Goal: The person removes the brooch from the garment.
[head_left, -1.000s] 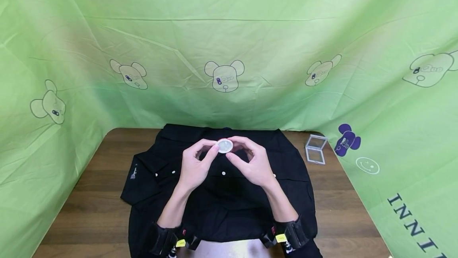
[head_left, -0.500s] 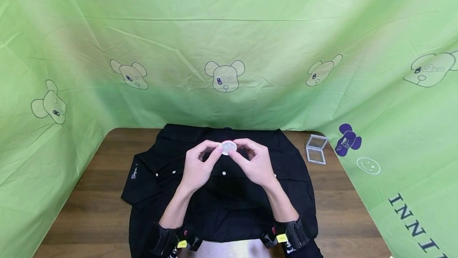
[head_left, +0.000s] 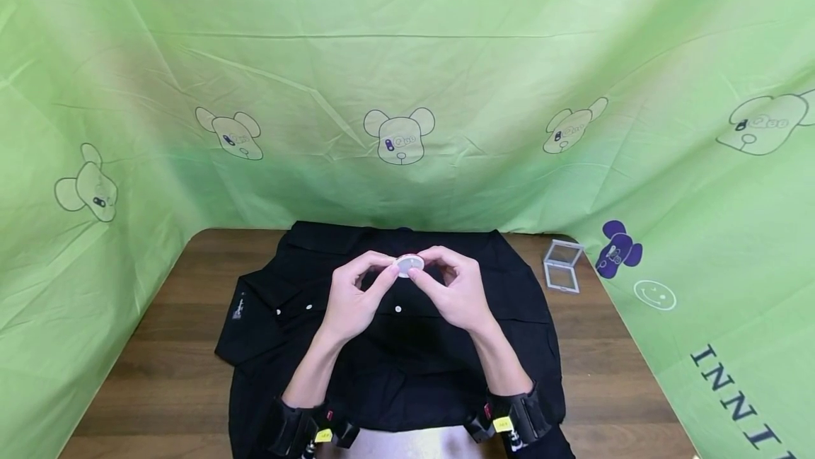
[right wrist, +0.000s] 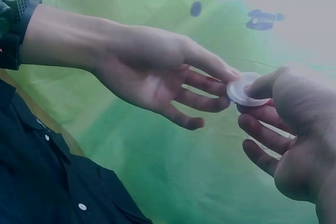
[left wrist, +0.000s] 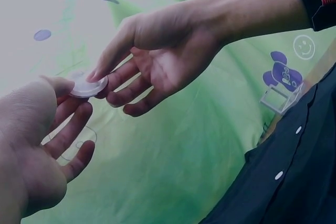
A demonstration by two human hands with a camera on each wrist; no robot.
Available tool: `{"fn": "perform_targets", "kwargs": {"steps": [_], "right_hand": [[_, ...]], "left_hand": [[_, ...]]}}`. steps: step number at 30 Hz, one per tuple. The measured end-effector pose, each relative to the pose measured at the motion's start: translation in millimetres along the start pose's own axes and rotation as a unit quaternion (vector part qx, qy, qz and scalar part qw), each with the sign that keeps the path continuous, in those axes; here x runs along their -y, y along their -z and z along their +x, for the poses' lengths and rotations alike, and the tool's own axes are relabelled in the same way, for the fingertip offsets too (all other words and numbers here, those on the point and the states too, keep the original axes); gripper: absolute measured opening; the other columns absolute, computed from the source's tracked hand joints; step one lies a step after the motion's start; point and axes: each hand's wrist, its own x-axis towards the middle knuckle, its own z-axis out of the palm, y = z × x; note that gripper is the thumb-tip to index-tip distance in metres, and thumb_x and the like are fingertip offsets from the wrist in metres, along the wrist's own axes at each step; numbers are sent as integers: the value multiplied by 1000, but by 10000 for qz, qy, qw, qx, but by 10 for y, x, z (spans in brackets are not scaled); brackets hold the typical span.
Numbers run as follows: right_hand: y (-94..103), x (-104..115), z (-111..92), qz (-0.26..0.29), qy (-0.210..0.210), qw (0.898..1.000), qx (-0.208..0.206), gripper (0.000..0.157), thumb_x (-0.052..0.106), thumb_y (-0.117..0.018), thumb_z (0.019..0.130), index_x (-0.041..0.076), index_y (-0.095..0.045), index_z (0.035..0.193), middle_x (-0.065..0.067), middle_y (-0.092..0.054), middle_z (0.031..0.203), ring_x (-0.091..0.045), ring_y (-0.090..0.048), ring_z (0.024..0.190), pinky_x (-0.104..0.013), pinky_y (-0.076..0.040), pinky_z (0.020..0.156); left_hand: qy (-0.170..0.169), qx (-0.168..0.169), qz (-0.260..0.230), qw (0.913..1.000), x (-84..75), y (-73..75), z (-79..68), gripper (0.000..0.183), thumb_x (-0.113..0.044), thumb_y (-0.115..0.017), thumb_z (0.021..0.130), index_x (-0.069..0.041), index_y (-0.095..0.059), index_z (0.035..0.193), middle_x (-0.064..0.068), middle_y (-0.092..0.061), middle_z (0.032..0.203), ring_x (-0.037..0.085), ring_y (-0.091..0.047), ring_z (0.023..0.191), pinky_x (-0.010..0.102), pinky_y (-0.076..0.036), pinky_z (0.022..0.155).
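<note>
A small round pin badge (head_left: pixel 408 266) is held up between both hands over the black shirt (head_left: pixel 397 367), its pale back turned toward me and a thin red edge at the top. My left hand (head_left: pixel 352 298) pinches its left side between thumb and forefinger. On the opposite side, my right hand (head_left: pixel 456 294) grips it the same way, the thumb lying across the pale face. Both wrist views show the badge (left wrist: pixel 86 86) tilted, with the other fingers loosely bent below it. The shirt lies spread out beneath, white buttons showing; the badge's front is hidden.
An opened clear square case (head_left: pixel 561 290) lies at the back right of the wooden table (head_left: pixel 611 381). Green printed cloth (head_left: pixel 401 56) hangs behind and along both sides. The shirt's folded left sleeve (head_left: pixel 251 324) has a small white print.
The badge and both hands have shifted slightly right and a little lower. The badge has tipped, and the right thumb now covers more of its back. Shirt and case stay put.
</note>
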Motion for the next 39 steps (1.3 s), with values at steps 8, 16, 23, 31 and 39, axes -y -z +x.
{"fn": "perform_targets", "kwargs": {"steps": [8, 16, 23, 31, 39], "right_hand": [[15, 17, 13, -6, 64, 10000, 10, 17, -15, -76, 82, -6, -74, 97, -20, -74, 90, -20, -68, 80, -24, -58, 72], [-16, 190, 56, -5, 56, 10000, -4, 13, -22, -72, 80, -15, -70, 92, -29, -72, 88, -23, -68, 79, -23, -58, 74], [-17, 151, 50, 32, 35, 10000, 0, 10, -15, -74, 84, -14, -71, 93, -30, -72, 89, -30, -69, 80, -23, -58, 74], [-18, 32, 20, 133, -1, 9999, -62, 17, -17, -73, 84, -13, -71, 100, -27, -70, 91, -24, -67, 82, -23, -58, 77], [-60, 143, 43, 96, -23, 9999, -66, 17, -20, -71, 83, -18, -69, 99, -31, -69, 91, -26, -66, 81, -22, -57, 78]], "left_hand": [[-107, 149, 8, 9998, -1, 4, 3, 12, 4, -73, 92, -2, -78, 102, 10, -76, 101, 24, -70, 91, 31, -57, 83], [-192, 176, 159, 9995, -30, 0, 5, 13, 5, -74, 91, -2, -78, 102, 10, -77, 101, 22, -71, 92, 34, -58, 83], [-134, 169, 160, 9996, -26, 2, 4, 12, 3, -74, 91, -2, -79, 102, 9, -77, 101, 23, -71, 94, 38, -58, 83], [-111, 77, 178, 9998, -1, 16, 10, 12, 2, -74, 92, -1, -78, 102, 10, -77, 100, 23, -71, 93, 35, -58, 84], [-83, 68, 208, 9997, 10, 37, 11, 12, 0, -74, 93, -3, -79, 103, 8, -77, 101, 23, -70, 93, 30, -57, 85]]}}
